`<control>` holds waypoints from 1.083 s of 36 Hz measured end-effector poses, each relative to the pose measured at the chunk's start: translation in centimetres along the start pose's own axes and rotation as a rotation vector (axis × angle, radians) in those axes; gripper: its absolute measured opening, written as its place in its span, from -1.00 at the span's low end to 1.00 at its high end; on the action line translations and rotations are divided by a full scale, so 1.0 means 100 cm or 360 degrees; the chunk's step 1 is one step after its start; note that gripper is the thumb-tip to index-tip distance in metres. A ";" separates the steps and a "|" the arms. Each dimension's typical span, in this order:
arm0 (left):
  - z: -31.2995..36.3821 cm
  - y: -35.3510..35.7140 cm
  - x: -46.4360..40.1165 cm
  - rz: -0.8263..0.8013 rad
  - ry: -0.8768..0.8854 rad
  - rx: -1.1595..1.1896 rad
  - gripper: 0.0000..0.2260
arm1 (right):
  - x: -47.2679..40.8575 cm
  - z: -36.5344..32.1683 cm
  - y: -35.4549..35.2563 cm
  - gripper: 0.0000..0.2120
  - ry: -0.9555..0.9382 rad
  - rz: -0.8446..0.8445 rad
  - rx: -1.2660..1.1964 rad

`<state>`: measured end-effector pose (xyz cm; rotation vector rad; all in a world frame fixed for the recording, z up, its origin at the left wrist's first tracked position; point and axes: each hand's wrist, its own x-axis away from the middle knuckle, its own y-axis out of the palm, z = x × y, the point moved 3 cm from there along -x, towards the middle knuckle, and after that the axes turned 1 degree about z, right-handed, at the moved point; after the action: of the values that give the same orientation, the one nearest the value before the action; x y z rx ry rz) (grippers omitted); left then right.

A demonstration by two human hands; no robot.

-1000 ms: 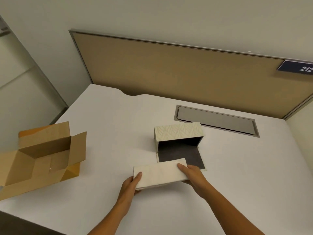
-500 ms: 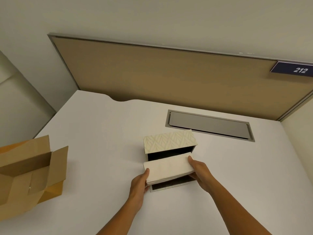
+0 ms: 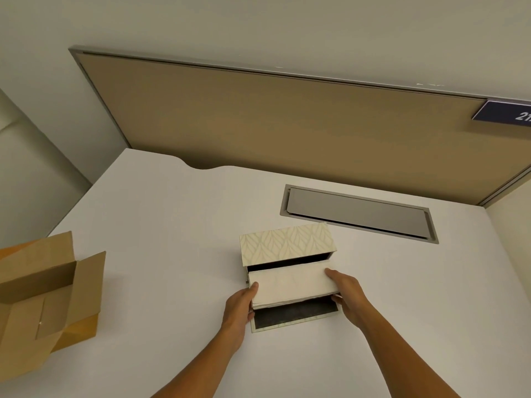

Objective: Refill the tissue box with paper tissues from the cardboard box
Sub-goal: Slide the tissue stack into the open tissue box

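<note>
The tissue box (image 3: 287, 242) with a pale leaf pattern lies on its side in the middle of the white desk, its dark-lined flap (image 3: 296, 315) folded down flat toward me. A white stack of paper tissues (image 3: 291, 284) sits at the box's open mouth, above the flap. My left hand (image 3: 240, 307) grips the stack's left end and my right hand (image 3: 346, 294) grips its right end. The brown cardboard box (image 3: 43, 297) stands open at the desk's left edge; I see no tissues inside it.
A grey cable-tray lid (image 3: 359, 212) is set flush into the desk behind the tissue box. A tan partition panel (image 3: 273, 116) closes the desk's far side, with a dark number plate (image 3: 505, 112) at its right end.
Both hands have carried the tissue stack away from me, over the folded-down flap and up to the tissue box's open mouth. The view shifted, sliding the cardboard box further left.
</note>
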<state>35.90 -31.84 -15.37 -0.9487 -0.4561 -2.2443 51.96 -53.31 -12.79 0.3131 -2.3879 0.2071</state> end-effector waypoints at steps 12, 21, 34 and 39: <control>0.007 -0.001 -0.004 -0.0015 -0.0009 0.0062 -0.72 | -0.002 -0.002 -0.001 -0.63 0.0001 -0.0021 -0.0073; 0.009 0.002 -0.009 0.0162 -0.0040 -0.0118 -0.74 | -0.004 -0.008 0.006 -0.60 0.0104 0.0109 0.0013; 0.012 -0.003 -0.013 0.0250 -0.0122 -0.0088 -0.72 | 0.002 -0.016 0.002 -0.71 0.0196 0.0251 0.0056; 0.014 -0.001 -0.010 0.0277 -0.0065 -0.0154 -0.68 | -0.001 -0.016 0.004 -0.73 0.0157 0.0214 0.0062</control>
<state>37.09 -30.61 -15.14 -1.0444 -0.2736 -2.1084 52.94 -52.56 -11.71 0.1563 -2.3107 0.3244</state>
